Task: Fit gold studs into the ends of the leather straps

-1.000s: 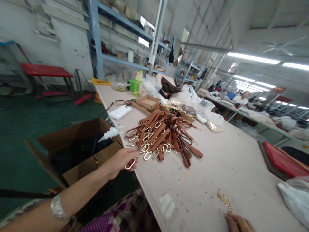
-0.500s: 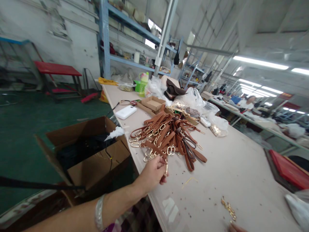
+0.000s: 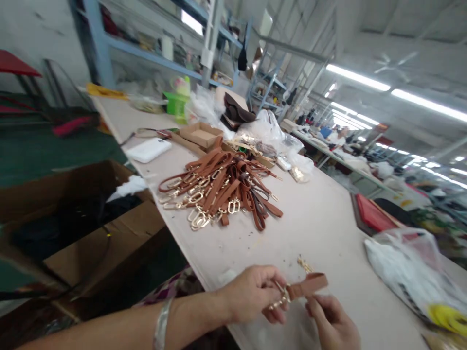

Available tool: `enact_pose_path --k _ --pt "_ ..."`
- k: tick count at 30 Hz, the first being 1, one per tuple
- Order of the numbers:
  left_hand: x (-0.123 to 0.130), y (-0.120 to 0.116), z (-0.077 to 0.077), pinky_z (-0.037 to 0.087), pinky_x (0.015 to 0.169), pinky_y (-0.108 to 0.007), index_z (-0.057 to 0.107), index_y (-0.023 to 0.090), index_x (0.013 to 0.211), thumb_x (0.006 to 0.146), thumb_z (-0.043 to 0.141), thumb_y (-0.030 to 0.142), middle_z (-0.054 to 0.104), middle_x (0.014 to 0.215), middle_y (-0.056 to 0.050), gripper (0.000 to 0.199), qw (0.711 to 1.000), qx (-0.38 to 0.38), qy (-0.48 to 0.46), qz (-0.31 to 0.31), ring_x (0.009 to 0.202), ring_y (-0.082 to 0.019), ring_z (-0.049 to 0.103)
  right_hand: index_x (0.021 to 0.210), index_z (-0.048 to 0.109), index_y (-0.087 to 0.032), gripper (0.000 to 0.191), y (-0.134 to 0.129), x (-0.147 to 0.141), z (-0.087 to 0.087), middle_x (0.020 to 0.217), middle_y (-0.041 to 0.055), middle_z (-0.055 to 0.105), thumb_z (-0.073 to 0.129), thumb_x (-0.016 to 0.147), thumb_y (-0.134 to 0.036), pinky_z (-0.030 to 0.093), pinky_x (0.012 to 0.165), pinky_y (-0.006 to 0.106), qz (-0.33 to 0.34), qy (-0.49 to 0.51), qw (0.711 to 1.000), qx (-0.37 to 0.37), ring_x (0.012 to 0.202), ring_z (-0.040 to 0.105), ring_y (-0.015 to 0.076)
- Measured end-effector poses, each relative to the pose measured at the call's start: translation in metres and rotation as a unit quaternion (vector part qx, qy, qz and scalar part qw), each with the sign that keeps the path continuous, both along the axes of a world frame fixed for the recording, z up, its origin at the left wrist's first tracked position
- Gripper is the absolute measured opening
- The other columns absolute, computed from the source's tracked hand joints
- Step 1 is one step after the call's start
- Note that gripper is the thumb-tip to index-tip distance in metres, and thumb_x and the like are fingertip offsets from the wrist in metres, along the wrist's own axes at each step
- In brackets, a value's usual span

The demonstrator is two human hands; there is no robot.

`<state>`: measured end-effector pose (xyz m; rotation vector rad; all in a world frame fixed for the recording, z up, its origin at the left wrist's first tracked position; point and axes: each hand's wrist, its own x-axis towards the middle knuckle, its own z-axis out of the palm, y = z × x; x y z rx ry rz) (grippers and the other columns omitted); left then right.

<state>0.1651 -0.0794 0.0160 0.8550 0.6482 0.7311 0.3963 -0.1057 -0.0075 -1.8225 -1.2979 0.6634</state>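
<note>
My left hand (image 3: 251, 294) is closed on the gold metal clasp (image 3: 283, 295) at one end of a short brown leather strap (image 3: 304, 287). The strap sticks out to the right and folds back in a loop. At its lower edge my right hand (image 3: 335, 323) is closed, with thumb and finger pinching the strap; the fingertips are partly hidden. A small gold chain (image 3: 303, 265) lies on the table just behind the strap. Farther back sits a heap of similar brown straps (image 3: 226, 184) with gold rings and clasps.
Beyond the heap stand a small cardboard box (image 3: 200, 135), clear plastic bags (image 3: 270, 129) and a green bottle (image 3: 180, 104). A white device (image 3: 149, 149) lies near the left edge. An open carton (image 3: 109, 243) stands left of the table (image 3: 321, 218). At right is a stuffed plastic bag (image 3: 397, 262).
My left hand has moved right, away from the heap, bringing a strap with it. My right hand has come into view and meets it at the strap. The camera view has turned right.
</note>
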Motion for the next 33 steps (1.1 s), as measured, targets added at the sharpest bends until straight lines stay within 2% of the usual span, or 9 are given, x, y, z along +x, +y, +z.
enact_pose_path --k 3,7,10,13,16,20,27,30,33 --pt "-0.012 -0.009 -0.008 0.049 0.053 -0.020 0.065 0.015 0.092 0.073 0.068 0.028 0.070 0.085 -0.004 0.023 0.998 -0.044 -0.021 -0.030 0.056 -0.010 0.064 0.061 0.061 -0.019 0.035 -0.020 -0.017 0.006 0.061 -0.0010 0.060 0.068 0.074 -0.050 0.044 0.061 0.025 0.003 0.088 0.996 0.017 0.064 0.055 0.0152" --pt "-0.025 -0.019 -0.013 0.040 0.047 -0.013 0.069 0.016 0.101 0.069 0.067 0.014 0.071 0.102 -0.006 0.032 0.991 -0.106 -0.044 -0.063 0.054 -0.004 0.060 0.071 0.065 -0.018 0.030 -0.040 -0.044 0.003 0.070 0.0008 0.066 0.070 0.078 -0.047 0.046 0.069 0.027 0.003 0.196 0.981 -0.002 0.070 0.058 0.0152" --pt "-0.031 -0.030 -0.013 0.036 0.045 -0.013 0.070 0.013 0.098 0.067 0.063 0.011 0.072 0.101 -0.008 0.032 0.986 -0.157 -0.025 -0.056 0.053 -0.004 0.058 0.077 0.065 -0.018 0.025 -0.054 -0.061 0.003 0.067 -0.0013 0.064 0.069 0.081 -0.042 0.045 0.069 0.025 0.023 0.220 0.975 0.004 0.067 0.058 0.0132" --pt "-0.034 -0.039 -0.012 0.046 0.056 -0.018 0.068 0.012 0.099 0.076 0.063 0.026 0.072 0.095 -0.010 0.027 0.984 -0.174 0.004 -0.049 0.066 -0.012 0.064 0.080 0.066 -0.018 0.023 -0.065 -0.077 0.003 0.065 -0.0031 0.063 0.067 0.084 -0.041 0.045 0.065 0.023 0.037 0.237 0.971 -0.002 0.064 0.056 0.0113" --pt "-0.033 -0.043 -0.016 0.046 0.058 -0.020 0.067 0.013 0.099 0.079 0.066 0.038 0.071 0.087 -0.007 0.032 0.989 -0.133 0.050 -0.039 0.065 -0.012 0.063 0.086 0.070 -0.018 0.024 -0.073 -0.088 0.001 0.067 -0.0018 0.066 0.066 0.084 -0.041 0.048 0.065 0.024 0.035 0.254 0.966 -0.027 0.064 0.059 0.0120" --pt "-0.027 -0.046 -0.021 0.040 0.053 -0.017 0.068 0.013 0.101 0.076 0.069 0.026 0.071 0.080 -0.004 0.028 0.993 -0.077 0.074 -0.043 0.059 -0.009 0.058 0.100 0.071 -0.018 0.028 -0.081 -0.097 -0.001 0.078 0.0016 0.073 0.069 0.082 -0.039 0.053 0.077 0.030 0.030 0.276 0.960 -0.023 0.075 0.067 0.0163" --pt "-0.025 -0.050 -0.009 0.052 0.080 -0.027 0.066 0.015 0.108 0.084 0.060 0.021 0.073 0.092 -0.003 0.026 0.998 0.029 0.039 -0.026 0.084 -0.017 0.067 0.086 0.070 -0.020 0.017 -0.083 -0.105 0.002 0.075 -0.0004 0.070 0.068 0.083 -0.037 0.055 0.072 0.025 0.035 0.284 0.958 0.016 0.070 0.066 0.0129" --pt "-0.027 -0.051 -0.006 0.053 0.084 -0.032 0.065 0.016 0.116 0.088 0.055 0.021 0.073 0.096 -0.003 0.030 0.995 0.076 0.059 -0.032 0.087 -0.019 0.068 0.082 0.070 -0.020 0.016 -0.082 -0.111 0.005 0.072 -0.0015 0.069 0.072 0.081 -0.036 0.055 0.070 0.023 0.032 0.321 0.946 0.011 0.068 0.064 0.0111" --pt "-0.030 -0.052 -0.005 0.053 0.084 -0.031 0.066 0.018 0.118 0.089 0.053 0.020 0.073 0.097 -0.002 0.032 0.989 0.110 0.083 -0.044 0.089 -0.020 0.068 0.082 0.071 -0.020 0.017 -0.081 -0.114 0.007 0.070 -0.0010 0.070 0.074 0.079 -0.036 0.056 0.071 0.024 0.018 0.331 0.943 0.011 0.066 0.064 0.0110"
